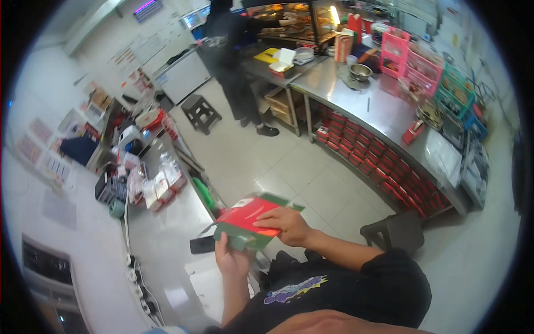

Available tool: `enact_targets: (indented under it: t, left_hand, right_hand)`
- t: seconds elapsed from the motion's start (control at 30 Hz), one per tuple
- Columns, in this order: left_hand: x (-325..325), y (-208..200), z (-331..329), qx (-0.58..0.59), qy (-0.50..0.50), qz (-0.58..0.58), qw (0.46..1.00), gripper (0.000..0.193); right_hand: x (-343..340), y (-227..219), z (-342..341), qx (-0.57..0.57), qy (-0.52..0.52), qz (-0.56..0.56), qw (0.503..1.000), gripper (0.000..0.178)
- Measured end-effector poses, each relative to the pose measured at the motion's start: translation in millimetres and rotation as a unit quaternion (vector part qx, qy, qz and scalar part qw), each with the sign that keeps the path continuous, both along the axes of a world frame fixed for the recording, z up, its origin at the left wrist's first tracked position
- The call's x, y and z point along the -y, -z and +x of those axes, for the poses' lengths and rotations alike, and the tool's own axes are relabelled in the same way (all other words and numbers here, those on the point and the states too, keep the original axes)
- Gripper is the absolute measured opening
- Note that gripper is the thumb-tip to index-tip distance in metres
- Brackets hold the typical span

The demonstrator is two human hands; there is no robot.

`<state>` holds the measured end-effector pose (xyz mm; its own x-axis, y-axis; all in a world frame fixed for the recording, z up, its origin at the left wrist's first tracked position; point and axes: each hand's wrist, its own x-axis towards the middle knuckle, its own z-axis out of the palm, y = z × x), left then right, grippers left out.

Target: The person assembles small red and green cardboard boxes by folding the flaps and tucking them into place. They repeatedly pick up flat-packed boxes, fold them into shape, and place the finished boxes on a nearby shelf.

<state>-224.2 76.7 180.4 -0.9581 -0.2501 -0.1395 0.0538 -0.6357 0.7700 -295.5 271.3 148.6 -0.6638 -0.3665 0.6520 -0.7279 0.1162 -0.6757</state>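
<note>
In front of my body I hold a red and green cardboard box that looks flat or only partly folded. My left hand grips its near green edge from below, thumb up against the panel. Across the red panel at its right side lie the fingers of my right hand, which also holds the card. A dark, phone-like slab lies on the metal counter just left of the box. Below it are white sheets, partly hidden by my left forearm.
A co-worker in black stands by a lit food display case. Stacked red boxes fill the shelf under the right metal table. Stools stand on the floor, one near my right elbow. Packages crowd the left counter.
</note>
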Motion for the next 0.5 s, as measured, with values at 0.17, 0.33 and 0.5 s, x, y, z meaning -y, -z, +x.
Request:
enact_targets:
  t: [0.17,0.33,0.5]
  left_hand:
    - [-25,15,-18,0.068,0.145,0.096,0.982,0.044]
    - [-35,34,-17,0.115,0.173,0.052,0.977,0.037]
    - [-47,48,3,-0.03,0.174,0.121,0.977,0.027]
  right_hand:
    - [-47,12,36,0.015,0.113,0.031,0.993,0.038]
    - [-68,20,64,-0.022,0.175,0.095,0.98,0.045]
    - [-63,28,84,0.414,-0.002,-0.151,0.898,0.046]
